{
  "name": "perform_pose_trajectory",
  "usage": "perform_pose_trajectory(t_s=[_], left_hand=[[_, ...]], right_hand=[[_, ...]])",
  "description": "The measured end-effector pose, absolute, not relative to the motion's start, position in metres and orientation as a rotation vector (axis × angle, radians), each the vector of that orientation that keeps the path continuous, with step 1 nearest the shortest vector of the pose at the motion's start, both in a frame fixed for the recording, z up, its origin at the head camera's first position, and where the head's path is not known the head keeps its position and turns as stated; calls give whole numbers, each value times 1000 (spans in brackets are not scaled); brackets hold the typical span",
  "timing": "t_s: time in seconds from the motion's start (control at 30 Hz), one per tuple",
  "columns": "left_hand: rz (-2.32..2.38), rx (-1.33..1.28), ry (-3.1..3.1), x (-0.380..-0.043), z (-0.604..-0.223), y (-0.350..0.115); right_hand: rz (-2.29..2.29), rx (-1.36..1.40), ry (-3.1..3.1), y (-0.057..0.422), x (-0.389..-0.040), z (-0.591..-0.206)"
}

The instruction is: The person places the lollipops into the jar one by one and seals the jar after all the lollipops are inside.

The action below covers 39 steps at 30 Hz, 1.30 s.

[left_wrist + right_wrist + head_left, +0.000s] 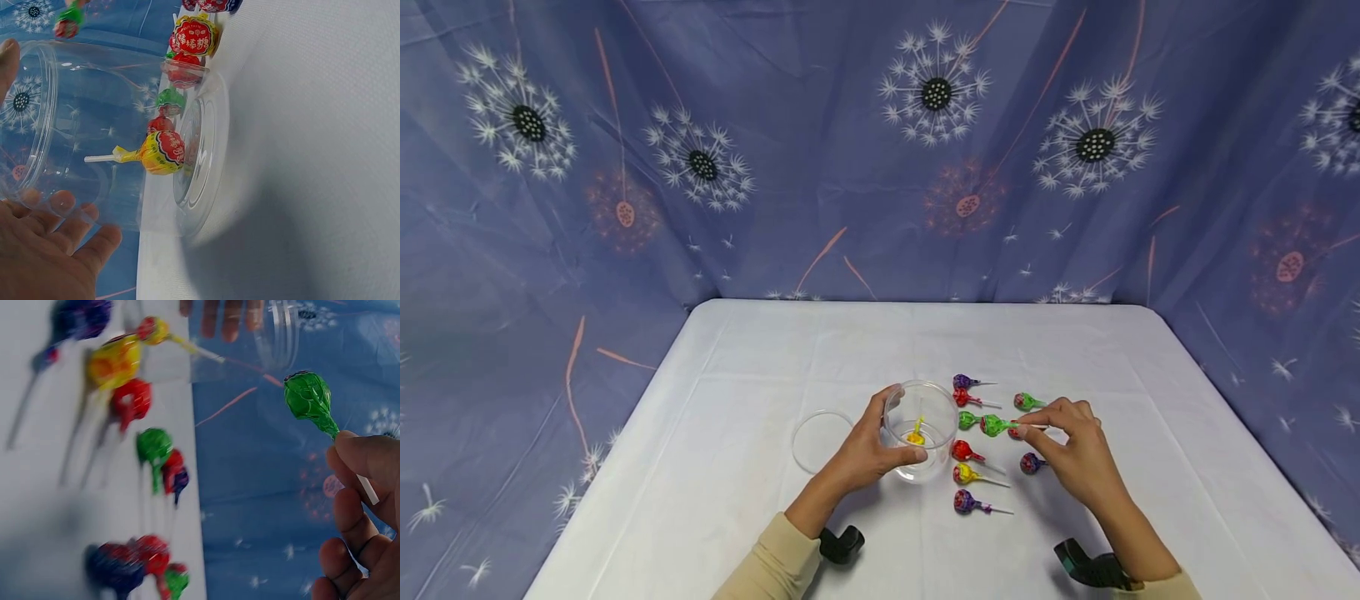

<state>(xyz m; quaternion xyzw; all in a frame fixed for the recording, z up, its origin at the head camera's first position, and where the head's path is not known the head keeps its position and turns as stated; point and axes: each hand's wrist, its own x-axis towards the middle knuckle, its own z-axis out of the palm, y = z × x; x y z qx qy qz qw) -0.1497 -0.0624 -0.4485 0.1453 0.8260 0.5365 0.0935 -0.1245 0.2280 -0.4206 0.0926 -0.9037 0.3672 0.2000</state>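
Observation:
My left hand (867, 448) grips a clear plastic jar (938, 417) around its side, thumb across the front. The jar leans with its mouth toward me. One yellow lollipop (164, 152) stands on the bottom inside it, stick toward the mouth. To the right, my right hand (1077, 450) pinches a green lollipop (307, 397) by its white stick between thumb and forefinger. The green candy end points at the jar, raised above the table and a short way from the rim. Lying beneath and beside that hand are a green lollipop (1025, 402) and a dark blue one (1030, 463).
Between jar and right hand runs a column of wrapped lollipops, among them red (962, 451), yellow (964, 474) and purple (964, 502). A round clear lid (796, 447) lies left of the jar on the white-covered table (715, 467). Patterned blue cloth (820, 167) hangs behind.

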Motion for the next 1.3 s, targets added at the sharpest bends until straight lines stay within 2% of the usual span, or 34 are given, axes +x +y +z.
perform_pose_trajectory(t_s=[0.63,1.3], left_hand=[[1611,451,2427,-150,-448,-61],[1635,461,2415,-151,-449,-63]], right_hand=[[1143,482,-2435,179,-148,-389],[1060,688,-2518,135,-163,-394]])
